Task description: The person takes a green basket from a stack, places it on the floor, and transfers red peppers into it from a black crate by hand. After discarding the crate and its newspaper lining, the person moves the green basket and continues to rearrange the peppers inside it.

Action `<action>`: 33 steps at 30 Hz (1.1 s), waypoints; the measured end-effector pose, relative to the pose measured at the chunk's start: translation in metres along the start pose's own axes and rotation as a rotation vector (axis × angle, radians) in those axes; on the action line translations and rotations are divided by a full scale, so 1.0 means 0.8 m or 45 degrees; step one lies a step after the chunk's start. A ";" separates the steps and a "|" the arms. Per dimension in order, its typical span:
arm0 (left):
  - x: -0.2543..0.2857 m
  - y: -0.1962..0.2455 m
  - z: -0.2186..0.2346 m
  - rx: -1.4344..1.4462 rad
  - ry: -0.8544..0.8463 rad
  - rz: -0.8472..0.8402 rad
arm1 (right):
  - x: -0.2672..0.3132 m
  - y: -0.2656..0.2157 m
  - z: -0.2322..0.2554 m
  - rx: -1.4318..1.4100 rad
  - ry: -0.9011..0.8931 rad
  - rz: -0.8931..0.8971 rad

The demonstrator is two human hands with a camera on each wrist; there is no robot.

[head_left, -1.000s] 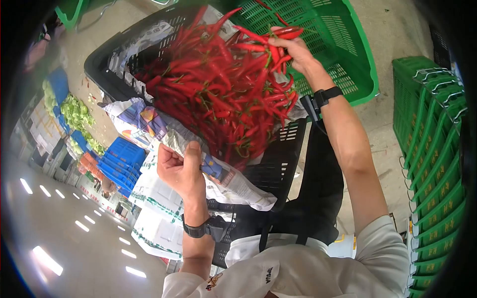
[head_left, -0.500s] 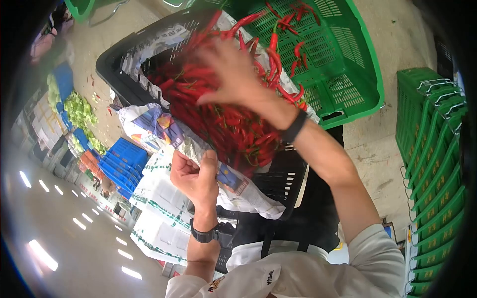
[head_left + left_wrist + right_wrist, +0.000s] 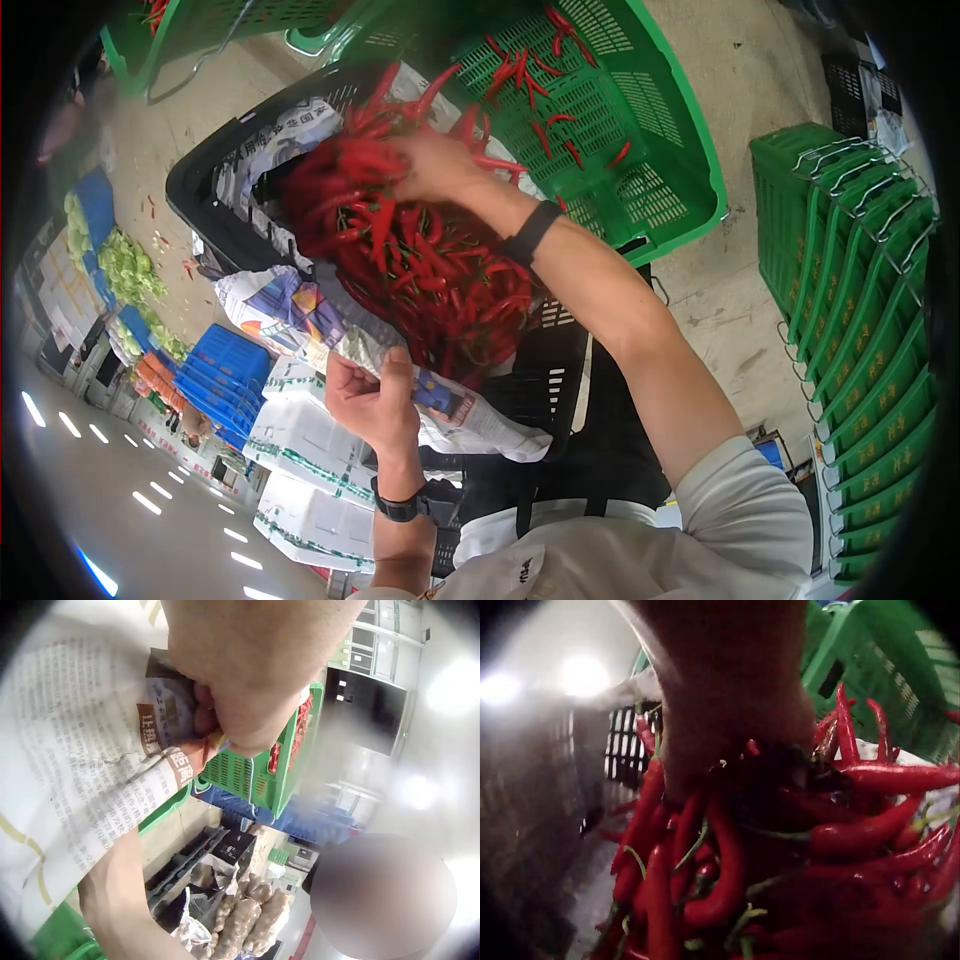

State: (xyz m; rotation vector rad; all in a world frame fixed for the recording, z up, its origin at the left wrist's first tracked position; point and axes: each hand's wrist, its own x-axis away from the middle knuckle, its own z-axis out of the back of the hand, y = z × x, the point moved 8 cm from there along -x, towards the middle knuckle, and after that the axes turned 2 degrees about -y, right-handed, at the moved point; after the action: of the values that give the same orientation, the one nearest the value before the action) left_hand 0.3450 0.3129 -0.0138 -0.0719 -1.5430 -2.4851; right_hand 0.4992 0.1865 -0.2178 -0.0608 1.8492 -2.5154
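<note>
Red chili peppers fill a black crate lined with newspaper. My left hand pinches the newspaper's folded edge at the near left side, thumb on top; the left wrist view shows printed newspaper stretched from the fingers. Over in the heap, my right hand grips a bunch of chilies, blurred by motion. In the right wrist view chilies surround the hand and hide its fingertips. A green crate beyond the black one has several loose chilies on its floor.
Nested green crates with metal handles stand on the right. White boxes and blue crates are at the left, with leafy greens farther off. Another green crate holding chilies shows in the left wrist view.
My right hand has swung from the green crate's edge, where it held chilies, back left into the heap. More chilies lie in the green crate. The left hand keeps its hold on the newspaper.
</note>
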 end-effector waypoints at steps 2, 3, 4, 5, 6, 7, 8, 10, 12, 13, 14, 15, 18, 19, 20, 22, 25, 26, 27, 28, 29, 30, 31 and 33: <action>0.001 0.007 -0.005 0.005 -0.026 -0.047 | 0.003 0.029 0.021 -0.325 0.087 -0.184; 0.002 0.006 -0.005 0.004 -0.031 -0.039 | 0.009 0.045 0.029 -0.561 0.145 -0.285; 0.002 0.007 -0.006 -0.002 -0.027 -0.064 | 0.011 0.051 0.035 -0.558 0.146 -0.290; 0.001 0.008 -0.008 -0.006 -0.024 -0.091 | 0.015 0.065 0.044 -0.790 0.224 -0.361; -0.001 0.007 -0.010 -0.005 -0.031 -0.087 | 0.020 0.079 0.048 -1.024 0.305 -0.433; -0.001 0.008 -0.010 0.012 -0.030 -0.101 | 0.024 0.084 0.048 -1.024 0.311 -0.444; -0.001 0.009 -0.010 0.027 -0.027 -0.116 | 0.028 0.089 0.047 -1.210 0.358 -0.444; -0.003 0.010 -0.011 0.000 -0.017 -0.096 | 0.035 0.096 0.049 -1.400 0.410 -0.445; -0.005 0.013 -0.009 -0.081 -0.006 -0.122 | 0.043 0.099 0.046 -1.710 0.446 -0.492; -0.005 0.014 -0.010 -0.089 -0.004 -0.124 | 0.046 0.098 0.045 -1.869 0.458 -0.512; -0.007 0.013 -0.011 -0.054 -0.034 -0.100 | 0.050 0.105 0.053 -1.994 0.511 -0.555; -0.008 0.013 -0.009 -0.024 -0.053 -0.077 | 0.042 0.142 0.044 -2.027 0.542 -0.636; -0.008 0.016 -0.009 -0.053 0.016 -0.031 | 0.037 0.191 0.077 -1.893 0.627 -0.661; -0.009 0.015 -0.006 -0.092 -0.006 -0.039 | 0.043 0.198 0.092 -1.750 0.634 -0.797; -0.010 0.013 -0.004 -0.100 -0.025 -0.036 | 0.043 0.203 0.105 -1.776 0.656 -0.765; -0.010 0.014 -0.002 -0.113 -0.028 -0.028 | 0.044 0.197 0.126 -1.562 0.672 -0.776; -0.012 0.015 -0.007 -0.092 -0.026 0.035 | 0.035 0.171 0.126 -1.261 0.601 -0.647; -0.012 0.014 -0.007 -0.079 -0.039 0.048 | 0.030 0.145 0.136 -0.728 0.740 -0.417; -0.012 0.013 -0.008 -0.066 -0.052 0.063 | 0.028 0.098 0.139 -0.193 0.847 -0.181; -0.012 0.014 -0.007 -0.070 -0.048 0.062 | 0.019 0.053 0.123 -0.083 0.681 -0.062; -0.013 0.015 -0.008 -0.063 -0.055 0.047 | 0.012 0.006 0.103 0.028 0.516 0.054; -0.014 0.015 -0.009 -0.057 -0.064 0.035 | 0.005 -0.027 0.076 0.202 0.403 0.132; -0.014 0.015 -0.010 -0.051 -0.076 0.026 | 0.000 -0.055 0.046 0.376 0.286 0.206; -0.013 0.017 -0.012 -0.047 -0.068 0.001 | -0.008 -0.086 -0.014 0.677 -0.048 0.290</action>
State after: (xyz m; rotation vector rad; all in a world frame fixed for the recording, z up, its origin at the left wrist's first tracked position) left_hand 0.3588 0.2999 -0.0079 -0.1457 -1.5171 -2.5306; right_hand 0.5057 0.2183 -0.1559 0.1039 1.0501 -2.7118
